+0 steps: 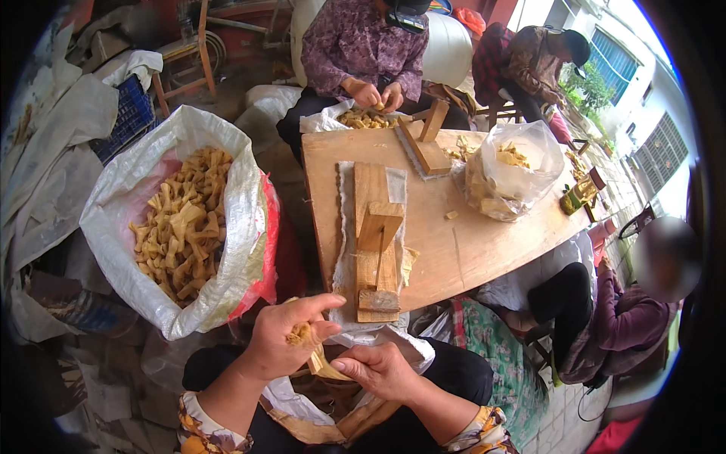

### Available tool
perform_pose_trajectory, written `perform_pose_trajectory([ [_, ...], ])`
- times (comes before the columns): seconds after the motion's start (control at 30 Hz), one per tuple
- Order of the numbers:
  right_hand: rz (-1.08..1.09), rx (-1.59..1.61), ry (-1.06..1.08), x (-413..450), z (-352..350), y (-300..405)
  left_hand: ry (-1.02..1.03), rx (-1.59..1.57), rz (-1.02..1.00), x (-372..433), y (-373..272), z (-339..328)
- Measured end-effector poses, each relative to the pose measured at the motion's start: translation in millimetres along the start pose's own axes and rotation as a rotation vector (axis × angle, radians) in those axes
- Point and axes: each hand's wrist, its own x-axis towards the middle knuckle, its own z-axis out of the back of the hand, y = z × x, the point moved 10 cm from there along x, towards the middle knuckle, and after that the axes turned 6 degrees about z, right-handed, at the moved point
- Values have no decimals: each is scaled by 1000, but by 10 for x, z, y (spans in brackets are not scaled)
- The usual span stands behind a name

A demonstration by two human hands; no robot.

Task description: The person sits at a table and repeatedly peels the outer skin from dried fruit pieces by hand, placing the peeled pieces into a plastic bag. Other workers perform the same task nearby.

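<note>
My left hand point(292, 337) is closed around a brownish dried piece, its index finger and thumb stretched to the right. In my right hand point(377, 369), between thumb and fingers, is a yellowish dried strip point(322, 363) that reaches up to the left hand. Both hands are over an open sack point(306, 428) in my lap. Just beyond them, on a cloth at the table's near end, lies a wooden jig point(377, 272) with an upright block and a thin metal rod. What the dried pieces are, I cannot tell for sure.
Left of the wooden table point(431, 255) stands a white woven sack point(238, 227) full of dried pieces point(187, 227). A second wooden jig point(428, 150) and a clear plastic bag point(510, 187) are on the table. Several people sit around; one works at the far end.
</note>
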Motion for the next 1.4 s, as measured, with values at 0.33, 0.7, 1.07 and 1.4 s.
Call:
perform_pose_trajectory([
  [0.33,-192,490,-227,-51,344,-300,-12,264,-35,4,3,65],
  [0.7,-81,541,44,-74,222,-95,13,434,-267,-90,-105,-171],
  [1.07,-265,701,116,-16,-47,-217,-210,753,-523,-235,-248,-105],
  [1.4,45,-92,-264,-13,384,-12,-64,144,39,-116,73,-51],
])
